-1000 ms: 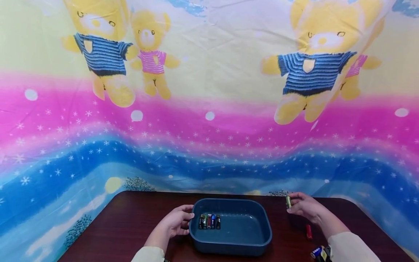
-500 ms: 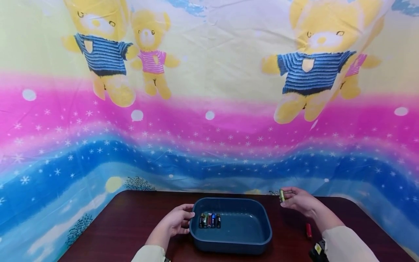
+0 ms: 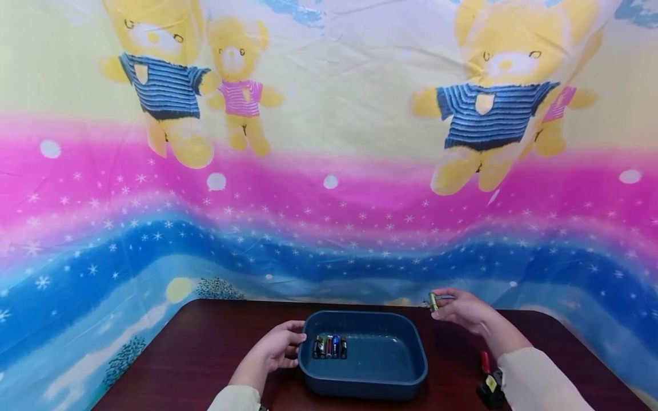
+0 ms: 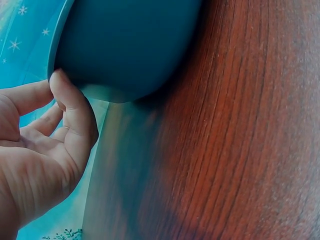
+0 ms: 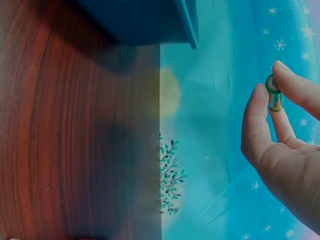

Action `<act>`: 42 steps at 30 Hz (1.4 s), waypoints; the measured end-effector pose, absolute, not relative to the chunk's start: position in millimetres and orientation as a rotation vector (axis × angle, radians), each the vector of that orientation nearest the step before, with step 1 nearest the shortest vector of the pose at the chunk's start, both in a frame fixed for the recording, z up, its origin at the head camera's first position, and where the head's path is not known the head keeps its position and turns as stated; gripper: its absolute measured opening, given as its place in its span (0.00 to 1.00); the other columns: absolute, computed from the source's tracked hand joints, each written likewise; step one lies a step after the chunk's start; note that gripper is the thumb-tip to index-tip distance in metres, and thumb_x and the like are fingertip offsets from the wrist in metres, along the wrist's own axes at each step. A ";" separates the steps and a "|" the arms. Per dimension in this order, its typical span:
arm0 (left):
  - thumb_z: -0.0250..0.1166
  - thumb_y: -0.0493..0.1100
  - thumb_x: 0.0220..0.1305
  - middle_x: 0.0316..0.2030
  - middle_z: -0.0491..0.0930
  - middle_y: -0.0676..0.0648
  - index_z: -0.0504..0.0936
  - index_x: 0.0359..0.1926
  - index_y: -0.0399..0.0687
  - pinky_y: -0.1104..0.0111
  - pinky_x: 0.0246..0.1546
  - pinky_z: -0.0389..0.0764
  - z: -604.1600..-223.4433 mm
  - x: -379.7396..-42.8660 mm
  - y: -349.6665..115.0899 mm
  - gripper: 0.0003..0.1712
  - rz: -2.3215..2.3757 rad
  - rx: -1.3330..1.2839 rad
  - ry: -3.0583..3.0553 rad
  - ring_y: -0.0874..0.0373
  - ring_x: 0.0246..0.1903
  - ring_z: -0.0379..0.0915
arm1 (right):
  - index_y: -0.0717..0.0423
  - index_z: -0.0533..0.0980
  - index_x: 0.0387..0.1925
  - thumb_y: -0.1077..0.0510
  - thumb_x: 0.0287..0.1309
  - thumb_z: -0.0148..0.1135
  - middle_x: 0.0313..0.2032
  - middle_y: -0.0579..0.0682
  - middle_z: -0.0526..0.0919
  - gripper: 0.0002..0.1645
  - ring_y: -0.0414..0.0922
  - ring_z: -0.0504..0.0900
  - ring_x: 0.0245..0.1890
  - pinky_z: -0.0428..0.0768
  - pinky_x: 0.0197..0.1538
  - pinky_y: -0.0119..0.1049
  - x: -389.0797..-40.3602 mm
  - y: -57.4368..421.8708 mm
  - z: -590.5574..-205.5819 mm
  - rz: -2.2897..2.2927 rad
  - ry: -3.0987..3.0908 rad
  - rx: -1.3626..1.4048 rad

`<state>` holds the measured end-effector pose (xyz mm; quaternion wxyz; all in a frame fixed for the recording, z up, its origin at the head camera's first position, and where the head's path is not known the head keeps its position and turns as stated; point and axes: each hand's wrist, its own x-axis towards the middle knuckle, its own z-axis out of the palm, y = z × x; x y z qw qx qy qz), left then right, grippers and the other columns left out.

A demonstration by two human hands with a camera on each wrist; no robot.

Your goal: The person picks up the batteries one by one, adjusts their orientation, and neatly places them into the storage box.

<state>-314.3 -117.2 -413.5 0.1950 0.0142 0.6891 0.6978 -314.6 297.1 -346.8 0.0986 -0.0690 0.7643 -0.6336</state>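
A dark blue rectangular plastic box (image 3: pixel 360 389) stands on the table in the head view. My left hand (image 3: pixel 277 348) holds its left side; in the left wrist view, fingertips (image 4: pixel 59 80) pinch the rim. Inside the box, several batteries (image 3: pixel 329 346) lie side by side toward the left wall. To the right of the box and above the table, my right hand (image 3: pixel 465 313) pinches a green-and-gold battery (image 3: pixel 433 302) between thumb and fingers. The right wrist view shows this battery (image 5: pixel 275 94) end-on, raised well away from the box wall (image 5: pixel 150 22).
A red battery (image 3: pixel 485 362) lies on the dark wooden table (image 3: pixel 205 354) beside the right forearm. A black object with a yellow label (image 3: pixel 490 388) sits against the right sleeve. Behind the table hangs a printed cloth (image 3: pixel 329 240) with bears.
My right hand has moved left toward the box with the green-and-gold battery. The black object at the sleeve has shifted left too. My left hand and the box stay put.
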 end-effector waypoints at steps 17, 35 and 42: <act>0.55 0.36 0.64 0.34 0.76 0.42 0.65 0.62 0.40 0.68 0.25 0.78 -413.9 -313.0 -115.0 0.25 1.951 0.039 1.952 0.57 0.26 0.71 | 0.77 0.53 0.62 0.74 0.47 0.63 0.49 0.67 0.68 0.43 0.47 0.78 0.41 0.77 0.48 0.42 -323.2 273.0 -343.3 -1.885 2.226 -0.230; 0.55 0.36 0.64 0.36 0.75 0.41 0.64 0.62 0.40 0.68 0.25 0.77 -413.7 -313.3 -111.0 0.25 1.953 0.039 1.936 0.57 0.27 0.70 | 0.75 0.54 0.63 0.75 0.48 0.62 0.50 0.68 0.65 0.41 0.46 0.78 0.41 0.76 0.50 0.43 -340.6 242.5 -345.6 -1.911 2.149 -0.251; 0.55 0.37 0.65 0.36 0.75 0.41 0.64 0.63 0.41 0.69 0.24 0.77 -412.2 -314.3 -114.9 0.25 1.956 0.033 1.946 0.57 0.26 0.70 | 0.72 0.55 0.64 0.73 0.47 0.63 0.53 0.67 0.66 0.43 0.52 0.77 0.46 0.73 0.54 0.47 -355.5 227.5 -347.1 -1.883 2.130 -0.318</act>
